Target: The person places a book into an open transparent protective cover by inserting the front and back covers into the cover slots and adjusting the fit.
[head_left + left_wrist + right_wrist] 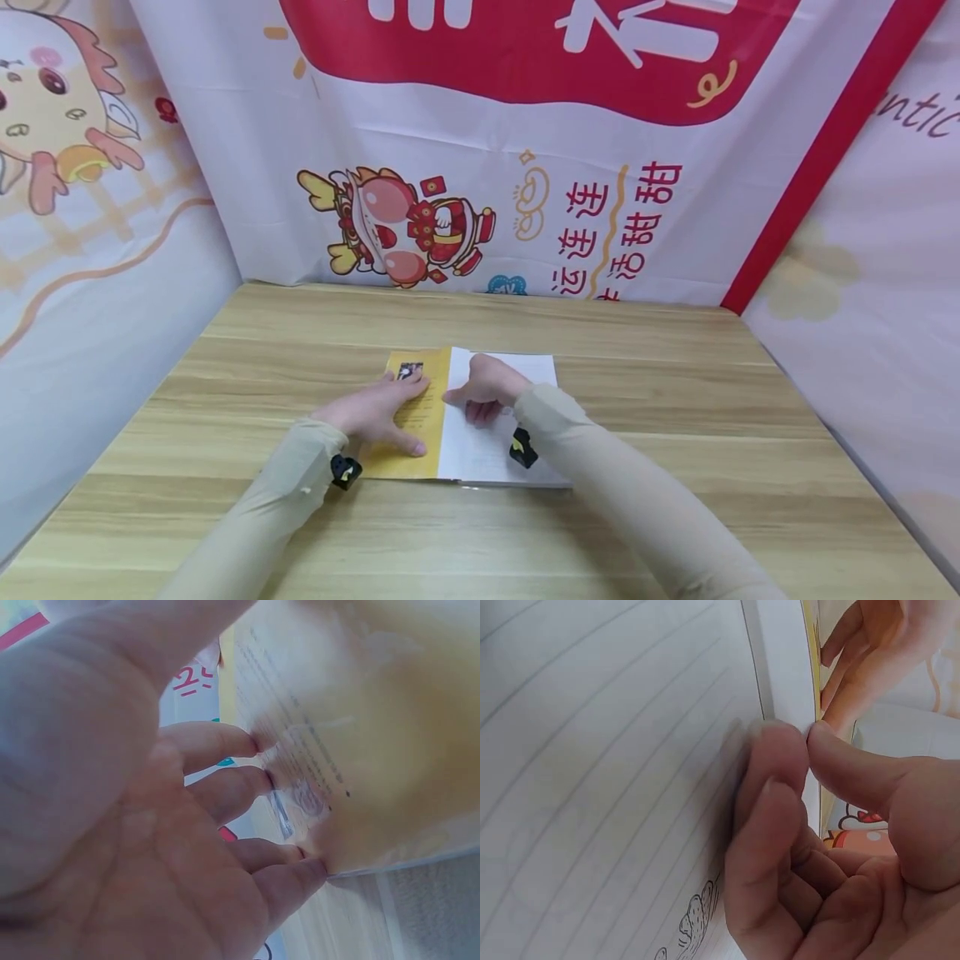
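Note:
An open book [495, 462] lies on the wooden table, its yellow inner cover [420, 417] to the left and white pages to the right. My left hand [375, 412] rests on the yellow cover with fingers spread, beside a small printed picture [410, 370]. Over the white side, my right hand [491, 387] has curled fingers and its thumb at the page's left edge, near the fold. Up close in the right wrist view, the thumb and bent fingers [769, 817] pinch a narrow white strip of page [787, 675] beside the lined page [622, 750].
The wooden table [660, 367] extends around the book on all sides. Behind it hangs a white cloth [262, 150] with red lettering and cartoon figures. More printed cloth flanks the table at left and right.

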Available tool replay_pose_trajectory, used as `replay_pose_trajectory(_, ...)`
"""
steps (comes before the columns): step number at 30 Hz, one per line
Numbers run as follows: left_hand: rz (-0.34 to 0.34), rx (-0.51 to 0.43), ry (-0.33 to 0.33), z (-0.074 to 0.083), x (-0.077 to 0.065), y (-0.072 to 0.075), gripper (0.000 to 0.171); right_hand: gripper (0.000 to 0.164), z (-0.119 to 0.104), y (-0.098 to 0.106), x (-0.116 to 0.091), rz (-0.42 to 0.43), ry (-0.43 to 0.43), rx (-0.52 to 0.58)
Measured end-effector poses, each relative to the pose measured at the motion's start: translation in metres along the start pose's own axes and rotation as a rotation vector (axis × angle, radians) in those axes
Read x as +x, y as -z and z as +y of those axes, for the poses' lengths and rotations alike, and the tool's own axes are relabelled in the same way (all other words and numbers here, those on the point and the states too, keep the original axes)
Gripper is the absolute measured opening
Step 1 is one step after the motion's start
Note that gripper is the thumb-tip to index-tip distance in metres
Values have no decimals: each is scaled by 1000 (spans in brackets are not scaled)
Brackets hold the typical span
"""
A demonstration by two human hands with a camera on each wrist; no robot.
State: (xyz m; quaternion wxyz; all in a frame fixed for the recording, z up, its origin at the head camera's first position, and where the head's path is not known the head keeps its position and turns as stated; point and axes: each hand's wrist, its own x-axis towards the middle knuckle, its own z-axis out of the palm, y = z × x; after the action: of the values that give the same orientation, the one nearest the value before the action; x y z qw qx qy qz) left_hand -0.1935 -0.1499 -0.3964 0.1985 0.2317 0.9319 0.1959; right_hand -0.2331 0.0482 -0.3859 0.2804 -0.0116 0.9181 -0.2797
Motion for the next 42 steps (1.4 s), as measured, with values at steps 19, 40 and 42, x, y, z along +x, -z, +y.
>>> replay_pose_trajectory(19,-18,12,-13,0,-2,-3,99,38,-6,-5,0,26,41,35)
replay_pose_trajectory(40,-23,10,-16,1,-1,0,100,33,-1,0,-5,-14,25,-45)
replay_pose_trajectory(42,-22,9,-18,1,-1,1,100,35,2,3,-10,-25,40,-67)
